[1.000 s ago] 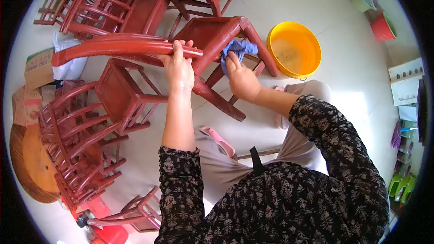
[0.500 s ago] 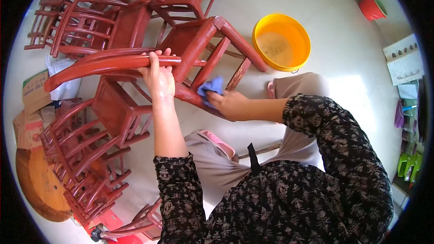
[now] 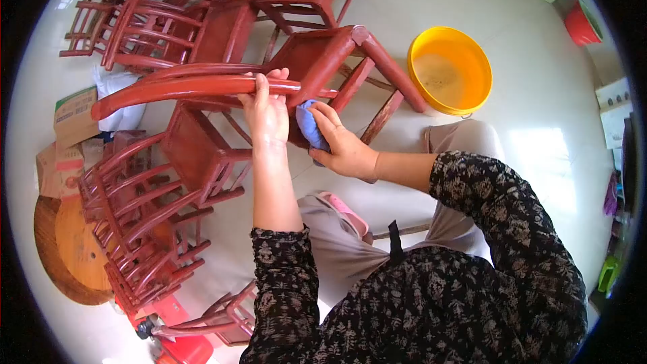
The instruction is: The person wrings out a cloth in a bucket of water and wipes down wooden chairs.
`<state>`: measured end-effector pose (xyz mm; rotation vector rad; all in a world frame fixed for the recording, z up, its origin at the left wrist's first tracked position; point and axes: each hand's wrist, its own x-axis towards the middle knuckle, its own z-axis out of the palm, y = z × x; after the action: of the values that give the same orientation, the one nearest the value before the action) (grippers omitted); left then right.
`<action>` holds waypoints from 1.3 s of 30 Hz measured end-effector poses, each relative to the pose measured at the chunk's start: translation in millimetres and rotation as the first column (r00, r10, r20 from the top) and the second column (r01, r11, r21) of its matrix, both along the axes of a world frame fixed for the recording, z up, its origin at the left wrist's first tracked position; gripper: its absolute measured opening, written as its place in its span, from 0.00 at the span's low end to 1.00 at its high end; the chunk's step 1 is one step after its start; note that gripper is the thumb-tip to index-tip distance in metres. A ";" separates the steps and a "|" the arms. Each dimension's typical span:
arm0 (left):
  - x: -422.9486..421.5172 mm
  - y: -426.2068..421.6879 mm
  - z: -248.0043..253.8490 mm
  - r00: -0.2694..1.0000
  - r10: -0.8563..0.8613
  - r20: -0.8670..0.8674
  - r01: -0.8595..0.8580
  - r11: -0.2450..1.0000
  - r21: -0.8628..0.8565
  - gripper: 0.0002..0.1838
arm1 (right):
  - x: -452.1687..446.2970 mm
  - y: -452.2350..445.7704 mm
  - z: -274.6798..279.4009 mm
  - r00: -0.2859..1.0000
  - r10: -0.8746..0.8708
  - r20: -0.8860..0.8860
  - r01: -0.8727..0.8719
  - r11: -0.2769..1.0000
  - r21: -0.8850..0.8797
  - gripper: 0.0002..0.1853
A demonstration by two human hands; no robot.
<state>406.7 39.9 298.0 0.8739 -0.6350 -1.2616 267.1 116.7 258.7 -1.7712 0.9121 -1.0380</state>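
Note:
A red-brown wooden chair [image 3: 317,57] lies tipped in front of me, its backrest pointing left and its legs to the right. My left hand [image 3: 267,111] is closed around a backrest post [image 3: 182,87], just left of the seat. My right hand [image 3: 345,148] grips a blue cloth [image 3: 310,125] and presses it against the chair near the seat corner. Part of the chair's near leg is hidden behind the cloth and the right hand.
A yellow bucket [image 3: 450,71] with cloudy water stands to the right of the chair. Several similar red chairs [image 3: 182,27] crowd the left side. Cardboard boxes [image 3: 73,118] and a round wooden board [image 3: 71,249] are at far left. Pink slippers [image 3: 347,214] are on my feet.
My right hand has moved the blue cloth up and left along the chair leg, towards the seat corner. My left hand keeps its hold on the post. The whole view has shifted slightly.

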 end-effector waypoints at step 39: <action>-14.0 5.5 1.1 0.986 0.154 -0.067 -0.155 0.988 -0.020 0.17 | -117.0 -135.1 -34.3 0.791 -0.549 -0.270 0.608 0.756 0.242 0.22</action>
<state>392.7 45.4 299.1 0.8413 -0.5199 -1.1353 150.1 -18.4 224.4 -1.3392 1.7268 -1.0311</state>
